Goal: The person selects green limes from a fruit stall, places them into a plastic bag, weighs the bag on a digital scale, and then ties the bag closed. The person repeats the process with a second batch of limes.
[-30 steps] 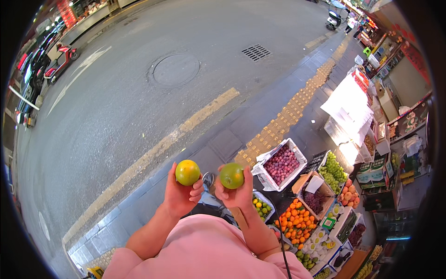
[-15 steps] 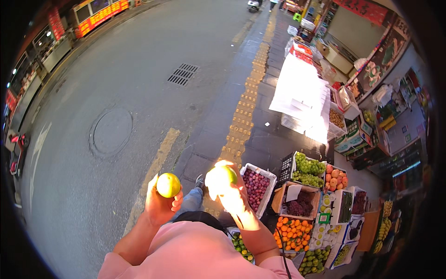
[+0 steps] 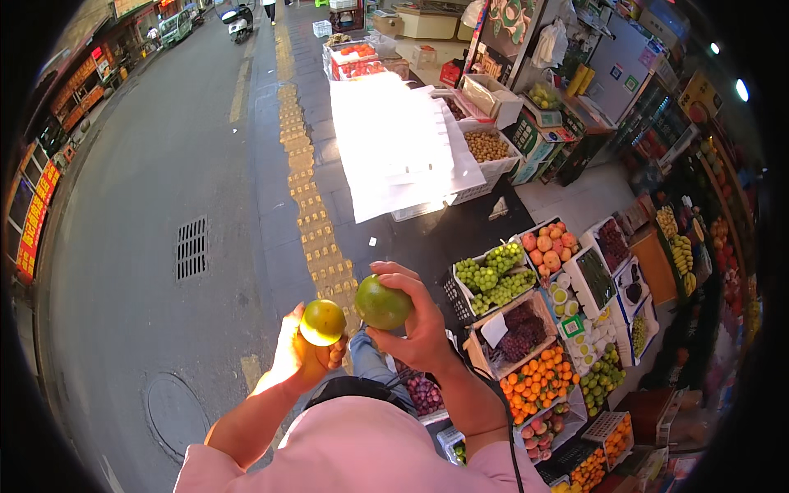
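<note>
In my left hand (image 3: pixel 302 360) I have a yellow-green citrus fruit (image 3: pixel 322 322), its thumb on the left side and its fingers curled round below and to the right, closed only as far as the fruit's width lets them. My right hand (image 3: pixel 426 329) holds a larger-looking green citrus fruit (image 3: pixel 383 304); its fingers reach over the top and right side, the thumb sits beneath, and the left face is bare. The two fruits are side by side in front of my pink top (image 3: pixel 370 444), a narrow gap between them.

To the right of my right hand stand the fruit crates: green grapes (image 3: pixel 495 279), with pomegranates (image 3: pixel 549 246) just beyond, then dark grapes (image 3: pixel 523 335) nearer, and small oranges (image 3: pixel 538 384) nearer again. Red-purple round fruit (image 3: pixel 426 396) shows partly behind my right forearm. Further right hang or stand yellow bananas (image 3: pixel 680 249); I cannot tell which.

Ahead, a strip of yellow tactile paving (image 3: pixel 310 209) runs to the far end, with a brightly sunlit white sheet (image 3: pixel 390 148) over boxes to its right. On the road to the left lie a drain grate (image 3: pixel 191 249) and, nearer, a round manhole cover (image 3: pixel 177 415). A scooter (image 3: pixel 237 22) stands far off.
</note>
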The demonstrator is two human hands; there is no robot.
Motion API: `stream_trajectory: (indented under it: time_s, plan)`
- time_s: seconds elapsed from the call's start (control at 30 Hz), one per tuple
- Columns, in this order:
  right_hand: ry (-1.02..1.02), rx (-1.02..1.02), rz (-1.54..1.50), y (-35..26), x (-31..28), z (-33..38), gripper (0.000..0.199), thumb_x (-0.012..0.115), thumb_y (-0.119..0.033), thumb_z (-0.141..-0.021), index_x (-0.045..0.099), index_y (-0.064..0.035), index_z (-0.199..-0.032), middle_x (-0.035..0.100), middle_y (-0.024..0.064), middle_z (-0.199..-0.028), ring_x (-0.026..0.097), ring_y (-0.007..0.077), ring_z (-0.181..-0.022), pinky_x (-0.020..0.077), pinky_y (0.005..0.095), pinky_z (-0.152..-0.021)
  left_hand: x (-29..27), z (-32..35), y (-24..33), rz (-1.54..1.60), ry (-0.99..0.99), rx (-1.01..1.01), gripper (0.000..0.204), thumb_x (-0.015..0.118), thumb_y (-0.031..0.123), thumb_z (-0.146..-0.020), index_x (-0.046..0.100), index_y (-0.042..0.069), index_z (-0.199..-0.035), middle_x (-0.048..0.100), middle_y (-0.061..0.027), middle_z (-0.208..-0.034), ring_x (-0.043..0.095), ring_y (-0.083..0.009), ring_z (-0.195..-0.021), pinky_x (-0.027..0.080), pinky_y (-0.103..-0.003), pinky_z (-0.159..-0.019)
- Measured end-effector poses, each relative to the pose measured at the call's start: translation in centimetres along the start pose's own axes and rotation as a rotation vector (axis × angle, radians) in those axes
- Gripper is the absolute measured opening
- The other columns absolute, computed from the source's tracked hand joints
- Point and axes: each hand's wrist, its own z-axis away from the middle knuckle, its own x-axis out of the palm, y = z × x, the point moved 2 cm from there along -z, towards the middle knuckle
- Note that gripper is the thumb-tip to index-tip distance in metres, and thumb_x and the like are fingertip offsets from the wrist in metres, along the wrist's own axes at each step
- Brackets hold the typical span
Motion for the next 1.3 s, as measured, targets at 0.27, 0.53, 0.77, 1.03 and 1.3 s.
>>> stream_trajectory:
  time_s: [0.27,0.53,0.77,1.03,1.3]
  plan:
    - [0.189,0.061,-0.022,9.0,-11.8,-13.1,0.067,0.072,0.008,-0.069,0.045,-0.0051,-0.129,0.043,0.0153,-0.138,0.041,0.0243,-0.131,0.0353,0.0353,-0.107,5.0,-17.0,9.1,-0.031,-0.056,-0.106,0.059,0.041,0.062,-0.09,0.059,0.007,-0.103,0.061,-0.0115,-0.081,0.055,-0.0207,-0.065,0.044,-0.029,-0.057]
    - [0.715,0.361,-0.22,16.4,-25.3,-8.9,0.061,0.072,-0.007,-0.078,0.045,-0.0058,-0.133,0.056,0.004,-0.115,0.055,0.0123,-0.105,0.0461,0.0294,-0.093,10.2,-31.6,8.5,-0.247,-0.071,-0.39,0.04,0.051,0.045,-0.093,0.06,0.011,-0.112,0.064,-0.0142,-0.098,0.065,-0.0286,-0.081,0.058,-0.034,-0.06]
    - [1.541,0.609,-0.16,23.2,-33.1,6.8,0.051,0.069,-0.015,-0.081,0.051,-0.0064,-0.128,0.065,0.0084,-0.103,0.069,0.0179,-0.078,0.0536,0.0267,-0.059,15.0,-47.3,5.5,-0.488,-0.185,-0.786,0.031,0.054,0.04,-0.091,0.06,0.011,-0.1,0.063,-0.0134,-0.093,0.065,-0.0292,-0.08,0.059,-0.035,-0.059]
    - [2.464,0.093,-0.395,18.7,-32.2,28.0,0.044,0.064,-0.028,-0.087,0.051,-0.0037,-0.122,0.06,0.0162,-0.1,0.065,0.0292,-0.075,0.0592,0.0382,-0.057,25.4,-57.9,-0.9,-0.867,-0.279,-0.964,0.026,0.056,0.035,-0.089,0.06,0.011,-0.099,0.064,-0.0123,-0.089,0.063,-0.0279,-0.078,0.054,-0.033,-0.059]
    - [2.943,-0.351,-0.283,13.6,-28.7,36.1,0.039,0.065,-0.029,-0.084,0.055,0.0015,-0.107,0.061,0.0173,-0.086,0.063,0.0281,-0.06,0.0543,0.0369,-0.046,28.8,-61.0,-8.4,-1.057,-0.226,-1.0,0.027,0.057,0.04,-0.089,0.062,0.014,-0.097,0.065,-0.0097,-0.086,0.063,-0.0255,-0.076,0.051,-0.031,-0.057]
